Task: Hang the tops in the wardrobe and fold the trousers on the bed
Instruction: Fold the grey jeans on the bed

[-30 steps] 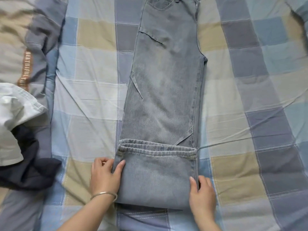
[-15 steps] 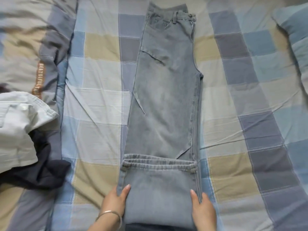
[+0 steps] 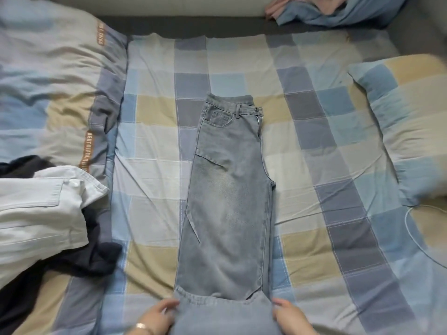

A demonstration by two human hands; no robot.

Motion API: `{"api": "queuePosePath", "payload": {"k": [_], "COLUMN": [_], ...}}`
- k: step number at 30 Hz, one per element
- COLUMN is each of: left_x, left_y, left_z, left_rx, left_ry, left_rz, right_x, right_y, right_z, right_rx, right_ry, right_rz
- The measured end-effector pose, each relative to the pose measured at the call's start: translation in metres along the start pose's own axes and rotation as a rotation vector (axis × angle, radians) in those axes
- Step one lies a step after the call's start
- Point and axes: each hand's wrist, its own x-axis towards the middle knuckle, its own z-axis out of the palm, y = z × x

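1. Since a second ago, both hands have slid toward the bottom edge with the folded hem — more bed shows.
2. Jeans lie lengthwise, centre frame.
3. Left hand and right hand grip the fold's sides.

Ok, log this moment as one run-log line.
step: folding faded grey-blue denim jeans | left hand: holds folded hem | right hand: holds folded hem | surface: checked bedsheet

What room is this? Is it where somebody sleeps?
Most likely a bedroom. A bed with a checked sheet fills the view, with a pillow at one side, and grey jeans laid flat on the sheet.
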Motion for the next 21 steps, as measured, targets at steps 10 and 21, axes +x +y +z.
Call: {"api": "queuePosePath", "payload": {"k": [10,21], "left_x": [0.036,0.084], "left_y": [0.124,0.035], "left_z": [-0.019,0.023], "left_rx": [-0.485,0.038], "left_ry": [0.100,0.375], "left_rz": [-0.086,0.041], "right_x": [0.052,0.114], "right_y": [-0.088,-0.011], "right_z": [-0.036,0.008], "right_rx": [0.427,-0.121], "right_ry": [-0.018,0.218], "right_rz": [0.038,-0.181]}}
